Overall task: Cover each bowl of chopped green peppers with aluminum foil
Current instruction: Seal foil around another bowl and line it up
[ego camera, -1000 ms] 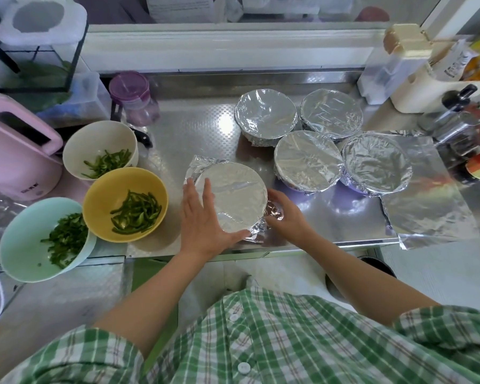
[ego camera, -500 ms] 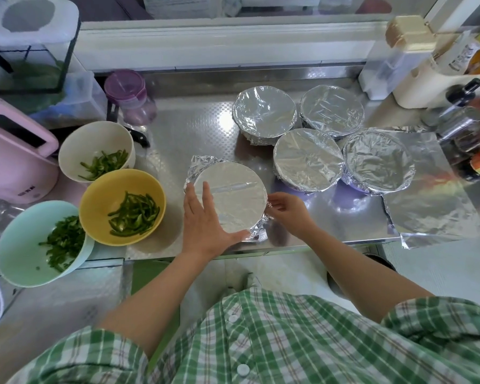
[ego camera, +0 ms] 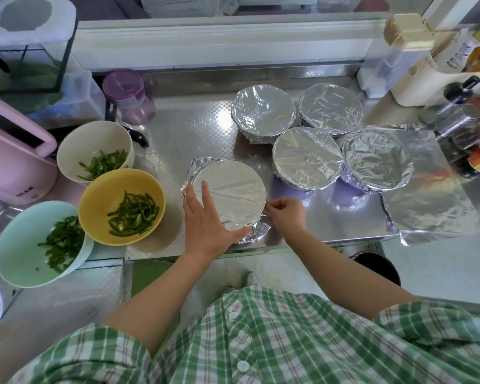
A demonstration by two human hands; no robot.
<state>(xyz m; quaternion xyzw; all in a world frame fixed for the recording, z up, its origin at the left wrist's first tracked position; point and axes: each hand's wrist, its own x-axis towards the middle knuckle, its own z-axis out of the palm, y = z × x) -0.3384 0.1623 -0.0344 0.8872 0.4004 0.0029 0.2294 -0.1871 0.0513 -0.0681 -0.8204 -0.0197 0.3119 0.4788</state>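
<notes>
Foil lies stretched flat over the front bowl, which stands near the front edge of the steel counter. The left hand presses on the foil with straight, spread fingers, thumb along the near rim. The right hand pinches the foil's loose edge at the bowl's right rim; crumpled corners stick out at the far left and near right. Four covered bowls cluster close behind on the right, touching one another. A white bowl, yellow bowl and mint bowl of peppers sit uncovered at left. Bare steel lies open behind the front bowl. A loose foil sheet overhangs the counter's edge at right.
</notes>
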